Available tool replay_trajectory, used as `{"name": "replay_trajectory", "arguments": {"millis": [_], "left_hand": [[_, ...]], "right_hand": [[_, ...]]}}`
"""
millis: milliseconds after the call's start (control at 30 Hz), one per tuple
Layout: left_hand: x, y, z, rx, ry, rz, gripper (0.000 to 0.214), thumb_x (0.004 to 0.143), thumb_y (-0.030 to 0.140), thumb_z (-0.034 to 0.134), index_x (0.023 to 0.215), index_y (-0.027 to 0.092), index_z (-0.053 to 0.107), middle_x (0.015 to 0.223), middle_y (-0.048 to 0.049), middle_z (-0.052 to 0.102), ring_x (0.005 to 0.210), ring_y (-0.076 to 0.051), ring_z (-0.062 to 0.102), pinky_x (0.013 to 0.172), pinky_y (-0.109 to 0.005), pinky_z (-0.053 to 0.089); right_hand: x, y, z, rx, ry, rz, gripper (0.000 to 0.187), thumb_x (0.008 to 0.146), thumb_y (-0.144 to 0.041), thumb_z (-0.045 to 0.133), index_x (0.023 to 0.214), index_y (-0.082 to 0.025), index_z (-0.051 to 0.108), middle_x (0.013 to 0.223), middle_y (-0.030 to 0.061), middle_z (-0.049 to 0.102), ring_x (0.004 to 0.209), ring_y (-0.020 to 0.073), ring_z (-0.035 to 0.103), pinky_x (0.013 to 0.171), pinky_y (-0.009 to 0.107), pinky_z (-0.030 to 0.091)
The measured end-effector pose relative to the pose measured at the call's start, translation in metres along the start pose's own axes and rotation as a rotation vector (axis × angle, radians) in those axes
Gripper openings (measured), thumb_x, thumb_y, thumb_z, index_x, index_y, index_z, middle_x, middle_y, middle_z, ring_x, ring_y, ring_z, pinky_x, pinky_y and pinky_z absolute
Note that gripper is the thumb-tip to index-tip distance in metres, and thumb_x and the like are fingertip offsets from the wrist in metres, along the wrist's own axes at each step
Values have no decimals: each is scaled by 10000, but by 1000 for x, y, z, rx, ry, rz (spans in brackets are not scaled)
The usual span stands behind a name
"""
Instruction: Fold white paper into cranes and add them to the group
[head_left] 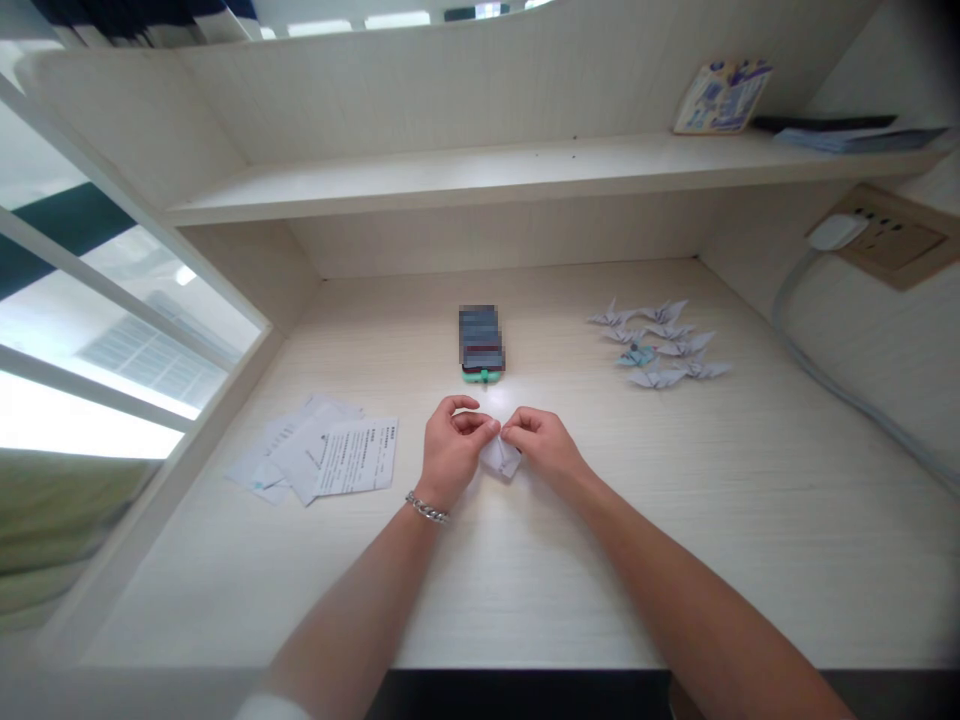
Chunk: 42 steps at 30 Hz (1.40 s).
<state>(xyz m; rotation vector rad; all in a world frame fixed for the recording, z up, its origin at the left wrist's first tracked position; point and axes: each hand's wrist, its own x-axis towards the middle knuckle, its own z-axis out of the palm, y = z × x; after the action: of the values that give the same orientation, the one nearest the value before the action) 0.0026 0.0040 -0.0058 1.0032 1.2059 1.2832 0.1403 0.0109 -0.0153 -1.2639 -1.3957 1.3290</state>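
Between my two hands is a small piece of folded white paper point(501, 459), low over the desk. My left hand point(454, 445), with a chain bracelet at the wrist, pinches its upper left edge between thumb and index finger. My right hand point(546, 441) pinches the upper right edge, its other fingers curled in. The two thumbs nearly meet. Just beyond the hands, a phone point(481, 337) leans on a green stand point(481, 377); its screen is blurred. Several folded paper cranes point(660, 340) stand in rows to the right, one of them bluish.
Loose printed paper sheets point(322, 450) overlap at the left of the desk point(712, 560). A shelf point(450, 180) spans the back, bearing a small printed packet point(722, 96) and flat items. A grey cable point(840, 385) runs from the wall socket point(892, 235) down the right side.
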Motion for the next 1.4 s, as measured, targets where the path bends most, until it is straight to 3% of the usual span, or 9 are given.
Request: {"name": "replay_trajectory", "arguments": {"millis": [167,367,467,667,900,1133,1400], "left_hand": [[6,-2,-4,-45,77,13,440,567,233,730,907,173,457,704,-21,652,611,-131,609,589,-254,464],[24,6,-34,-128,274,77,435,545,224,736,881,170,464,701,0,635,617,-103,603,617,-231,453],[22,7,-36,-79,196,56,427,562,236,730,896,166,473,716,-11,637,619,-108,601,597,-226,446],[3,1,-7,54,-72,53,346,616,245,700,874,164,484,707,-23,634,637,-121,596,592,-230,455],[6,3,-12,-2,76,57,397,597,240,717,897,171,465,714,-22,642,629,-126,599,586,-239,458],[15,4,-24,-65,194,101,390,582,244,729,879,160,491,723,-20,637,647,-113,602,620,-229,450],[8,3,-14,37,38,61,315,622,259,701,872,145,547,733,-32,636,657,-112,595,613,-224,456]], "right_hand": [[0,0,-1,-23,-40,27,76,620,-178,510,545,-177,526,510,-26,538,498,115,487,506,229,372],[-2,-2,-3,-5,-69,42,79,630,-193,529,558,-169,550,504,-15,551,495,117,498,526,243,397],[-1,-3,-3,67,-48,60,91,656,-241,553,625,-159,581,549,-3,575,520,121,521,542,249,413],[-1,-3,-2,67,-76,12,118,667,-264,572,667,-150,602,615,-5,581,566,115,519,547,234,394],[-2,-3,-2,-24,-83,61,55,622,-180,527,603,-160,575,529,-14,564,516,118,511,516,233,393],[-1,-2,-5,2,-63,72,77,653,-223,553,631,-157,585,533,-8,561,515,121,509,531,247,408],[-1,-2,0,95,-72,-37,176,697,-328,591,727,-155,588,659,5,585,599,121,523,578,250,409]]}}
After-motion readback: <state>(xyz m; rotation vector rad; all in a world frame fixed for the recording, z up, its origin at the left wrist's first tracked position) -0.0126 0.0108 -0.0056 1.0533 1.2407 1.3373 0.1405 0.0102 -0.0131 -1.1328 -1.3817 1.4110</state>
